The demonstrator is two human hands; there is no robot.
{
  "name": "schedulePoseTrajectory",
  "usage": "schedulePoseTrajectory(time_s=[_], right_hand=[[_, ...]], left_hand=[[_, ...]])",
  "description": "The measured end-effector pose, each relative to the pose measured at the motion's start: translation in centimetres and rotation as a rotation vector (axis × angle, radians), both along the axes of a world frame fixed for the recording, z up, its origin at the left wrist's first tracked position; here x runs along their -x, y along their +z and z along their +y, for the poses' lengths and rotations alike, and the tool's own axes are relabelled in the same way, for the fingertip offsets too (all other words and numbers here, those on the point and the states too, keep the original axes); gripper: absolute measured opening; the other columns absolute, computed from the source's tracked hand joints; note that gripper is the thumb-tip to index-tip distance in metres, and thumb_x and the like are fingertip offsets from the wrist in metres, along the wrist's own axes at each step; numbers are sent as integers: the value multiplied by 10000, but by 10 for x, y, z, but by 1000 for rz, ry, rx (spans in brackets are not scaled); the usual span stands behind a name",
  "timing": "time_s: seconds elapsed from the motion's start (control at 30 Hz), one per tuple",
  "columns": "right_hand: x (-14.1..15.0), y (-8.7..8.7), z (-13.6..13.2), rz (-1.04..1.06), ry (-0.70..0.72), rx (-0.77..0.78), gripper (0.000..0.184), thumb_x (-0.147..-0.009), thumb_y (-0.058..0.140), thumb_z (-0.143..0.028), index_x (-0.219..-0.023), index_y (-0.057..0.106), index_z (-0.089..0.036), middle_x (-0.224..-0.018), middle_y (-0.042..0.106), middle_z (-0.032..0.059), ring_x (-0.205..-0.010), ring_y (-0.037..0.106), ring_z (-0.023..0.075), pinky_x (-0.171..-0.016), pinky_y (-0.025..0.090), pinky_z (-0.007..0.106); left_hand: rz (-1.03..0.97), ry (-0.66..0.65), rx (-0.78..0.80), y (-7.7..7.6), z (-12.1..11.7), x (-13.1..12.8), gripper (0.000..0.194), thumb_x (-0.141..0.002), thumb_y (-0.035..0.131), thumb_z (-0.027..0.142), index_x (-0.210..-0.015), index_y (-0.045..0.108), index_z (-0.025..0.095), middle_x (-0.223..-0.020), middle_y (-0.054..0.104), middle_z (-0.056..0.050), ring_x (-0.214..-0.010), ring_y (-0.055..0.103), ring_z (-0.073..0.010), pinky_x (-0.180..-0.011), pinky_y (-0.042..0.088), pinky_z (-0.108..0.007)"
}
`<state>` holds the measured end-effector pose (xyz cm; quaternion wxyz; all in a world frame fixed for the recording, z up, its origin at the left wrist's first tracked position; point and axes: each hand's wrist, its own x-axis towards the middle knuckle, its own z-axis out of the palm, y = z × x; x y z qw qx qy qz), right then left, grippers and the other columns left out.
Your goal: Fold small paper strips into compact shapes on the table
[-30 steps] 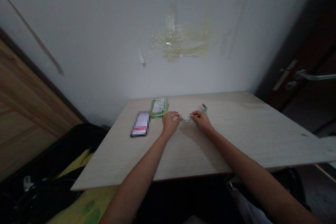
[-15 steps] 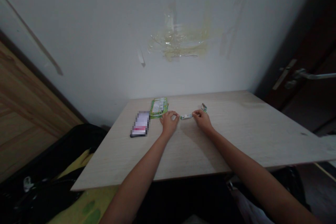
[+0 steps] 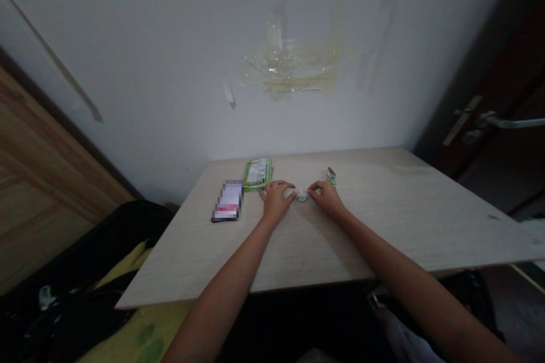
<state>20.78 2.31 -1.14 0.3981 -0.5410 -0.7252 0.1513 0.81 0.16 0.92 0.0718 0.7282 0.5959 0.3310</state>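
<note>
My left hand (image 3: 276, 199) and my right hand (image 3: 326, 197) rest near the far edge of a pale wooden table (image 3: 383, 227). Both pinch the ends of a small green-and-white wrapper (image 3: 302, 195) that lies bunched between their fingertips on the tabletop. A green packet (image 3: 258, 173) lies just behind my left hand. Another small green-and-white wrapper (image 3: 331, 175) sits behind my right hand, untouched.
A dark phone (image 3: 229, 200) lies left of my left hand. The white wall (image 3: 213, 68) with tape remains stands right behind the table. A dark door with a lever handle (image 3: 502, 122) is at the right. A wooden panel (image 3: 38, 170) and dark bags (image 3: 76, 289) are at the left.
Half a second ago the wrapper was pulled out long between my hands. My hands have since come closer together and the wrapper is bunched short again.
</note>
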Motion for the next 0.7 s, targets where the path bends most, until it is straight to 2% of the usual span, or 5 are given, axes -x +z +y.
schedulePoseTrajectory(time_s=[0.1, 0.2, 0.4, 0.6, 0.7], right_hand=[[0, 0, 0, -24, 17, -39, 100, -830, 634, -200, -866, 718, -159, -894, 735, 80, -891, 646, 214, -869, 457, 338], [0, -1, 0, -16, 36, -56, 119, -843, 622, -195, -915, 716, -173, -923, 736, 71, -928, 641, 213, -895, 448, 343], [-3, -2, 2, -102, 57, -44, 201, -842, 567, -130, -937, 733, -192, -982, 737, 60, -1004, 616, 219, -964, 410, 355], [-4, 3, -1, -240, 22, -61, 155, -838, 597, -205, -900, 737, -183, -947, 730, 73, -986, 601, 225, -959, 391, 348], [-5, 4, -1, -256, 12, -56, 156, -830, 655, -301, -899, 740, -190, -947, 727, 72, -982, 600, 228, -945, 392, 343]], left_hand=[[42, -53, -11, 1, 0, 1, 173, -879, 650, 435, -1017, 749, 403, -1253, 641, -2, -1247, 478, -270, -1158, 119, -626], [68, -54, 16, 2, 0, 1, 136, -868, 667, 437, -936, 774, 387, -1248, 646, -4, -1262, 465, -276, -1164, 73, -628], [71, -17, 38, 4, 1, 3, 165, -868, 665, 432, -991, 766, 385, -1251, 647, -11, -1256, 456, -289, -1145, 73, -637], [63, 36, 10, 0, 2, 4, 162, -843, 696, 440, -972, 772, 379, -1217, 661, -9, -1239, 472, -281, -1136, 139, -592], [49, 47, 14, -1, 3, 5, 177, -827, 712, 461, -967, 773, 371, -1217, 658, -9, -1243, 468, -272, -1135, 150, -572]])
